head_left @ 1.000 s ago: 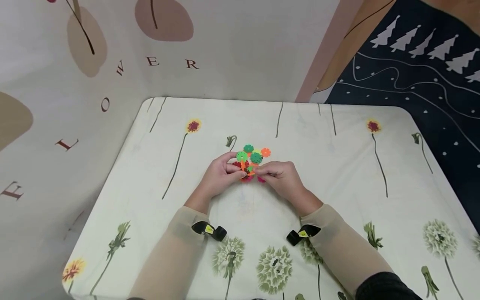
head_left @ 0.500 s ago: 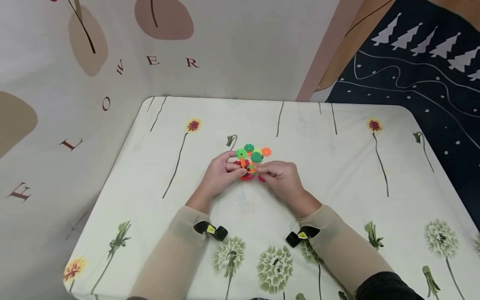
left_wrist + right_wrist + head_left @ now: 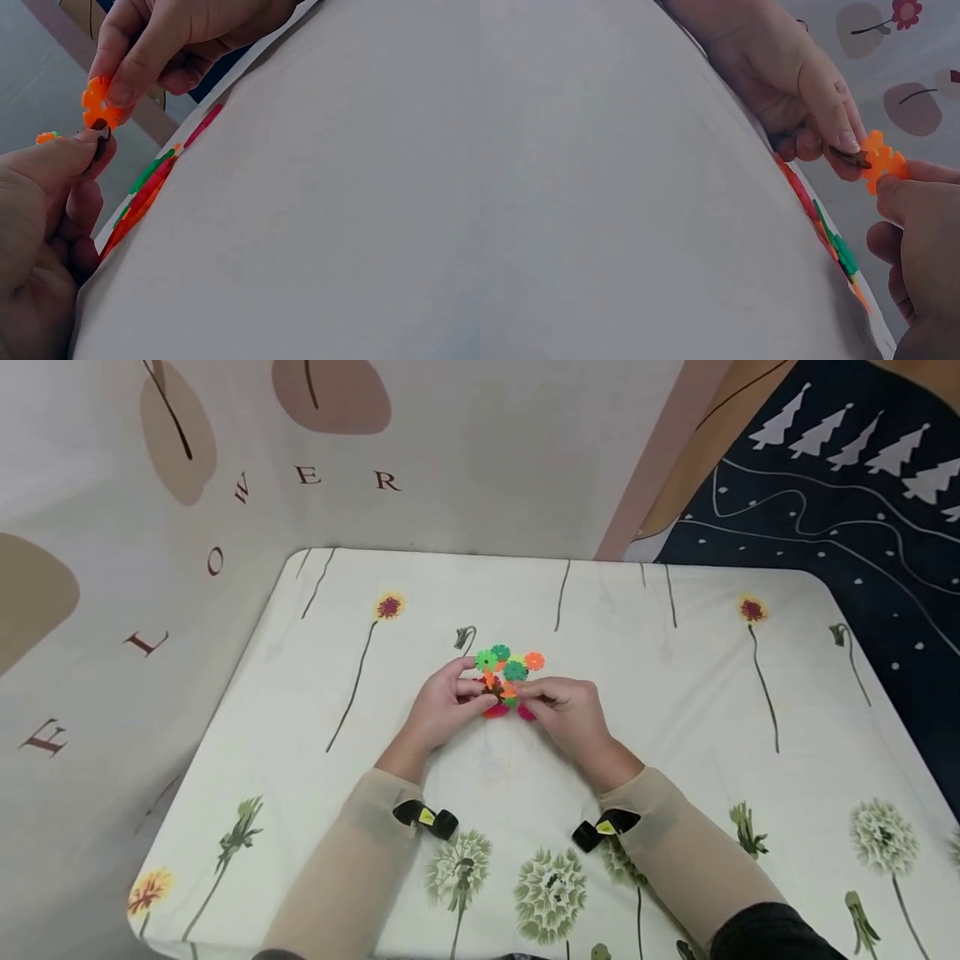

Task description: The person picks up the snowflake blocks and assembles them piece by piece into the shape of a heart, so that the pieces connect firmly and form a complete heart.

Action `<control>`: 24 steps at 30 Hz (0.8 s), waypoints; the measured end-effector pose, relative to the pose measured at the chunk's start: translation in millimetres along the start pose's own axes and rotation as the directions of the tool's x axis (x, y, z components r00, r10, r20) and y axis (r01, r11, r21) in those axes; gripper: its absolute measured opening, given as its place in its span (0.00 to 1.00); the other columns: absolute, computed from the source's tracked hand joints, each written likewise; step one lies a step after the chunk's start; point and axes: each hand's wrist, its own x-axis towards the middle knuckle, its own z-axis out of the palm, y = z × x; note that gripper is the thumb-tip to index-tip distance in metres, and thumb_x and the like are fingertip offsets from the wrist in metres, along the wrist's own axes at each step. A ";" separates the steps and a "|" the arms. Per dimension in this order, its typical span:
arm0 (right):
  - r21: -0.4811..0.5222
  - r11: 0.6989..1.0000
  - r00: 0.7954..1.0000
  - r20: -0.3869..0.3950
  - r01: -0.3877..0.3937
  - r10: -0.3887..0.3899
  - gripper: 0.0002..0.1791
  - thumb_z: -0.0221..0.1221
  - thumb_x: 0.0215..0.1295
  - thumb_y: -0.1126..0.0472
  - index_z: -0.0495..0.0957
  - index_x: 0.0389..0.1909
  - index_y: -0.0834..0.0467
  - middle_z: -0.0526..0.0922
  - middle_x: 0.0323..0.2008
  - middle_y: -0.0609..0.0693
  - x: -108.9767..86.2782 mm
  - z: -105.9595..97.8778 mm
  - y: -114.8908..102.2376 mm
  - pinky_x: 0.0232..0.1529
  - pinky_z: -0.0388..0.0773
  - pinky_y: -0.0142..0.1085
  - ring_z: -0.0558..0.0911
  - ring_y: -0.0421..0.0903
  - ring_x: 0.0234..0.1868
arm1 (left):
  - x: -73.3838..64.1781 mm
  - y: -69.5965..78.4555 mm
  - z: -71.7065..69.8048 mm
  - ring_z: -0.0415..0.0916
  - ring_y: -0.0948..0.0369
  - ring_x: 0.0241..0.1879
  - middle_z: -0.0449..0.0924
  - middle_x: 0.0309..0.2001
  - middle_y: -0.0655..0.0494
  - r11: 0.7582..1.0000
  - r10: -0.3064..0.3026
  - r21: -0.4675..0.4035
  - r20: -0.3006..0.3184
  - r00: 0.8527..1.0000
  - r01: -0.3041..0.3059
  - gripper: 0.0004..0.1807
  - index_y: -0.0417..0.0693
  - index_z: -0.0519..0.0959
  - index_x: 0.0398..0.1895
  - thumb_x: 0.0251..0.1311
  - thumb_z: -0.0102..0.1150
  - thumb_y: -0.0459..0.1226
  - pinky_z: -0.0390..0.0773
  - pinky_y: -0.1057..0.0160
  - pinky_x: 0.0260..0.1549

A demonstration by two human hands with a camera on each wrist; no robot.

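My left hand (image 3: 448, 708) pinches a small dark brown interlocking disc (image 3: 849, 156) between thumb and fingertips. In my right hand (image 3: 567, 717), thumb and forefinger grip a notched orange interlocking disc (image 3: 885, 161). The two discs meet edge to edge; how deeply their slots engage cannot be told. Behind the left thumb, a bit of orange and green plastic (image 3: 47, 138) shows in the left wrist view; whether it is held is unclear. Around and beneath the hands lie several loose discs, among them a dark green disc (image 3: 515, 671) and a pink disc (image 3: 527, 713).
A flower-print cloth covers the table (image 3: 675, 693). Beyond its far edge hangs a pale printed curtain (image 3: 487, 485), with a dark tree-print cloth (image 3: 825, 510) on the right. Both wrists carry a black strap camera (image 3: 606, 828).
Both hands stay nearly in place, still gripping the discs. The orange disc between them has shifted slightly, and the head view has tilted a little.
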 end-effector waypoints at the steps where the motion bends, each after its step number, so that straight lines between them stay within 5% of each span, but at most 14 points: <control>1: 0.001 1.000 1.000 0.001 -0.006 0.006 0.14 0.74 0.55 0.81 0.92 0.40 0.63 0.92 0.39 0.54 0.0 -0.3 0.2 0.41 0.85 0.29 0.92 0.55 0.37 | 0.2 -0.1 -0.1 0.86 0.57 0.49 0.92 0.41 0.52 1.000 0.006 0.018 0.002 1.000 -0.006 0.29 0.40 0.74 0.70 0.68 0.73 0.33 0.79 0.59 0.53; 18: 0.057 0.998 0.996 0.081 -0.037 0.032 0.13 0.74 0.54 0.82 0.92 0.32 0.62 0.92 0.39 0.57 0.9 -0.6 -0.3 0.43 0.84 0.29 0.92 0.58 0.43 | -1.2 0.0 0.2 0.87 0.62 0.44 0.92 0.35 0.62 0.993 -0.013 0.116 0.042 0.999 0.008 0.25 0.45 0.80 0.65 0.66 0.75 0.35 0.79 0.52 0.54; 24: -0.010 0.997 0.994 0.079 -0.079 0.080 0.12 0.71 0.58 0.81 0.90 0.32 0.61 0.92 0.40 0.54 -1.4 0.5 2.2 0.38 0.86 0.36 0.91 0.52 0.40 | 0.0 -4.7 1.4 0.85 0.61 0.40 0.91 0.35 0.62 0.987 0.083 0.135 0.058 0.995 -0.090 0.35 0.46 0.72 0.74 0.66 0.75 0.34 0.80 0.58 0.46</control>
